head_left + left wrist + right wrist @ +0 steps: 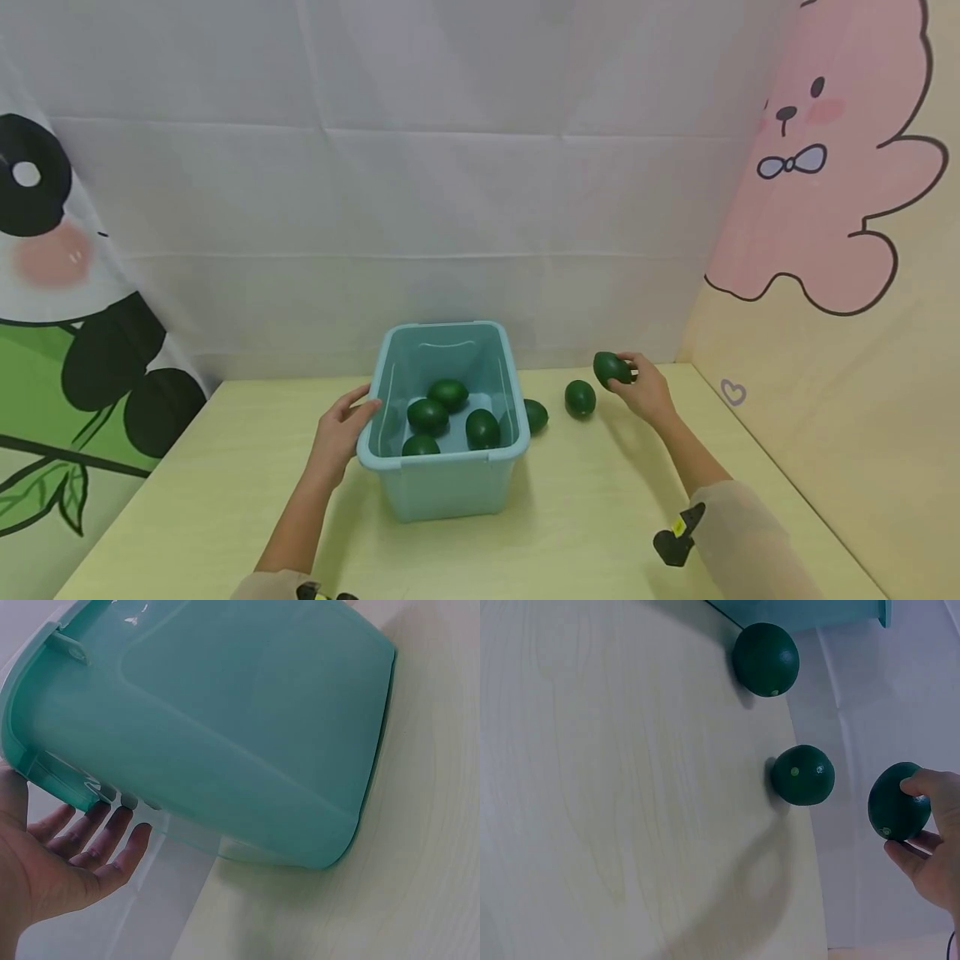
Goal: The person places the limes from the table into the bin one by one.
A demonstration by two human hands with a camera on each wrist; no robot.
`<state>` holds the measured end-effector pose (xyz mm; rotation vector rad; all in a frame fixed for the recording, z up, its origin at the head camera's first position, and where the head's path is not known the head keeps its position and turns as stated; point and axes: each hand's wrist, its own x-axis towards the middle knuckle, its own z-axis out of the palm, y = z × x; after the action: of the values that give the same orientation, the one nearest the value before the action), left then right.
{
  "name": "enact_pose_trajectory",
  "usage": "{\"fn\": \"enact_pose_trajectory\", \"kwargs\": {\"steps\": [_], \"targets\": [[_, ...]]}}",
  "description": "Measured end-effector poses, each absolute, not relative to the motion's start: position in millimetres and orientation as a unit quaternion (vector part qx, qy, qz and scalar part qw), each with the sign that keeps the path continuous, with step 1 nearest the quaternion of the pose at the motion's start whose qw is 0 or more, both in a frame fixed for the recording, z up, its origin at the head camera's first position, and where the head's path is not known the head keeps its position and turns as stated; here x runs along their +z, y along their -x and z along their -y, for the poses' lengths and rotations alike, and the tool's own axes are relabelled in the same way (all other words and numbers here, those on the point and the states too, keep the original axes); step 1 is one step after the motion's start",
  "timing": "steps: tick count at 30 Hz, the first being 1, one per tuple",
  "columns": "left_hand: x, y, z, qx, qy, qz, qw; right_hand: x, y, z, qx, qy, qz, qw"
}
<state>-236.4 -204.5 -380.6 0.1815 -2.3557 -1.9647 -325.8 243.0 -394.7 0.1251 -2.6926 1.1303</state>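
A teal plastic basket [450,487] stands mid-table with several dark green avocados [427,416] inside. My left hand [341,433] holds its left rim; in the left wrist view the thumb lies at the rim [9,724] and the fingers [112,847] bend beneath it. To the basket's right, my right hand [643,390] grips an avocado [611,369] between thumb and fingers, raised off the table. Two more lie on the table: one avocado [580,399] just left of that hand, another avocado [536,416] close by the basket's right side, partly hidden by it.
The pale yellow wooden table [600,533] runs back to a white cloth backdrop [450,192]. A wall with a pink cartoon bear [825,208] borders the right side, and a panda print [67,275] the left.
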Motion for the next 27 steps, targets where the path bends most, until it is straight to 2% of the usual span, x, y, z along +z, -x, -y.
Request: {"fn": "enact_pose_trajectory", "kwargs": {"steps": [27], "targets": [[-378.3,235.1,204.0,-0.631,-0.061,0.773,0.029,-342.4,305.6,-207.7,0.418,-0.107,0.894,0.125]]}}
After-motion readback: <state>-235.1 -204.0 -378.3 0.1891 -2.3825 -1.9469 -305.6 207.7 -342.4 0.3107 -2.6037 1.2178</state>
